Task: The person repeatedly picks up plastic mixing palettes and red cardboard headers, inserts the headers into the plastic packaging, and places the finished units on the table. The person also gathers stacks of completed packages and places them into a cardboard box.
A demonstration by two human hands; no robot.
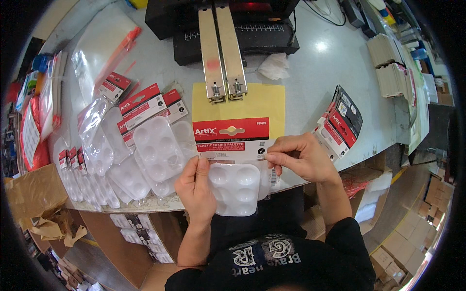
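Observation:
Between my two hands is a white plastic paint palette (235, 186) with round wells, hanging below a red, black and white header card (231, 138). My left hand (196, 186) pinches the card's lower left corner between thumb and fingers. At the lower right corner, my right hand (301, 157) is closed in a pinch on the card and the clear bag edge. The card's upper part lies over a yellow sheet (272, 104), in front of the two metal bars (218, 53) of a black machine (167, 22).
Several carded palettes (158, 145) are heaped on the table's left, beside clear plastic bags (99, 53). A stack of header cards (340, 123) lies to the right. Crumpled tissue (274, 66) rests near the machine. Stacked cards (386, 63) stand far right. Open cardboard boxes (116, 247) sit below the table edge.

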